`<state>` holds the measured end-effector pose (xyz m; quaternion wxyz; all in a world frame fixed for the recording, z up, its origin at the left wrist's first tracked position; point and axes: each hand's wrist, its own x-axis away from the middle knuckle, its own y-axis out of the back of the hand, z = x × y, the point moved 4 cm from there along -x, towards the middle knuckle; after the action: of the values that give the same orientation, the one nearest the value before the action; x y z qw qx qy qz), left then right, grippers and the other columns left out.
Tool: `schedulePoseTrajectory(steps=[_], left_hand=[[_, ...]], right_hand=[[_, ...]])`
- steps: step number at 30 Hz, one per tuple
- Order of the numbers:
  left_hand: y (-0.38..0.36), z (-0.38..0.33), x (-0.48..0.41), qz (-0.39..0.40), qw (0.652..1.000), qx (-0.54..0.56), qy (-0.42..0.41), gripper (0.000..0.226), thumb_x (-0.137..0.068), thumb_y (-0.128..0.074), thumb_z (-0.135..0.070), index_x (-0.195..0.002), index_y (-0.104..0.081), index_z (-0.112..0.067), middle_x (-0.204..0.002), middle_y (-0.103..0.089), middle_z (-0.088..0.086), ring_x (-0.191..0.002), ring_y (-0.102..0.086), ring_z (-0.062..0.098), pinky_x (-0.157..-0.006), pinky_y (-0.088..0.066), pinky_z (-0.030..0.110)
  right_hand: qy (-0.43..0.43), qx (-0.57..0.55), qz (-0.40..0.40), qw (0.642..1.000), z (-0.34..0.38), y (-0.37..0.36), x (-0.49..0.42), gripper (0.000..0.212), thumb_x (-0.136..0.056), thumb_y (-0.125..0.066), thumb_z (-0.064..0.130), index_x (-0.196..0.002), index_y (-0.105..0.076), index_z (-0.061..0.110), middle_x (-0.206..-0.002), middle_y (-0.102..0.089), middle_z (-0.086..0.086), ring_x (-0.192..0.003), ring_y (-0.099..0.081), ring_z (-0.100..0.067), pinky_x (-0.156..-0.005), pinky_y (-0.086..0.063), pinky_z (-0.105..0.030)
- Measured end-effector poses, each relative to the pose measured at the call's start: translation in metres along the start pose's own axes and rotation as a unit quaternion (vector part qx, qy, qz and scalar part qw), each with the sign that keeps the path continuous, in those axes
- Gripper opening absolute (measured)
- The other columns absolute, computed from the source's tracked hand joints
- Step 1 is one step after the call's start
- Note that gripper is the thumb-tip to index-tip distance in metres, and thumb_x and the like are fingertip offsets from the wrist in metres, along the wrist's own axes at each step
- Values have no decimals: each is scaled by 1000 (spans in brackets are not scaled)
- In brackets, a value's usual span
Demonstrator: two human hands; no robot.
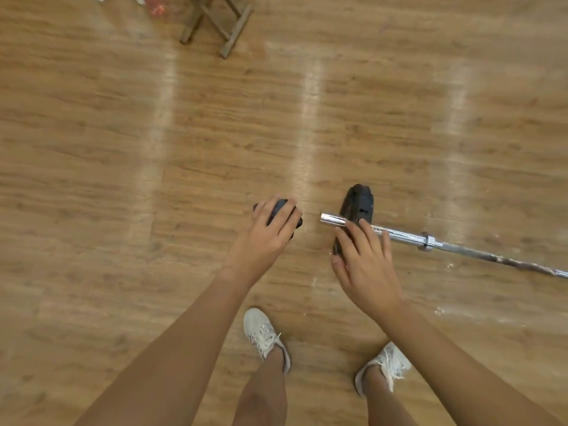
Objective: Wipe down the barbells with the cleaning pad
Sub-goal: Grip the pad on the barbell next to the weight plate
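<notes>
left grip (270,233) curled round the dark cleaning pad (279,206); right grip (364,262), fingers nearly straight, lay on the barbell (405,235), its long axis running rightward from that grip across the wood floor (123,149).

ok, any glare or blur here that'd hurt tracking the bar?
Head view: three pale glare streaks run up the floor, one ending beside the plate. Head view: the bar has a chrome end that shines near white. Head view: soft overall; the pad in the left hand is a dark blob, and clutter at the top left is smeared.
</notes>
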<state>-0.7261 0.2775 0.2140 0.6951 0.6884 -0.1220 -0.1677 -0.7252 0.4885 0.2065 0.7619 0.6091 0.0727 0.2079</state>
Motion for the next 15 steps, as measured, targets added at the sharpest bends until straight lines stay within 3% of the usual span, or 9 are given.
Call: schedulePoseTrajectory(steps=[4, 8, 15], left_hand=[[-23, -53, -31, 23, 1000, -5, -5, 53, -94, -44, 3, -146, -43, -2, -147, -51, 19, -131, -52, 45, -109, -44, 56], [-49, -89, -57, 44, 999, -16, 9, 52, -94, -31, 3, -144, -44, 0, -144, -53, 20, -126, -55, 44, -110, -43, 56], [-138, -114, -75, 59, 998, -17, 13, 57, -91, -21, 5, -143, -45, 3, -145, -53, 22, -127, -54, 47, -110, -42, 58]], right_hand=[[-33, -31, -16, 999, -68, -14, 23, 50, -98, -44, 36, -140, -54, 10, -145, -51, -14, -142, -36, -37, -113, -27, -68], [-41, -68, -16, 997, -127, -36, 41, 55, -100, -35, 41, -140, -56, 11, -147, -50, -13, -144, -33, -38, -115, -23, -70], [-26, -50, -4, 998, -200, -115, 39, 50, -100, -37, 35, -141, -53, 12, -146, -50, -12, -144, -29, -35, -116, -21, -68]])
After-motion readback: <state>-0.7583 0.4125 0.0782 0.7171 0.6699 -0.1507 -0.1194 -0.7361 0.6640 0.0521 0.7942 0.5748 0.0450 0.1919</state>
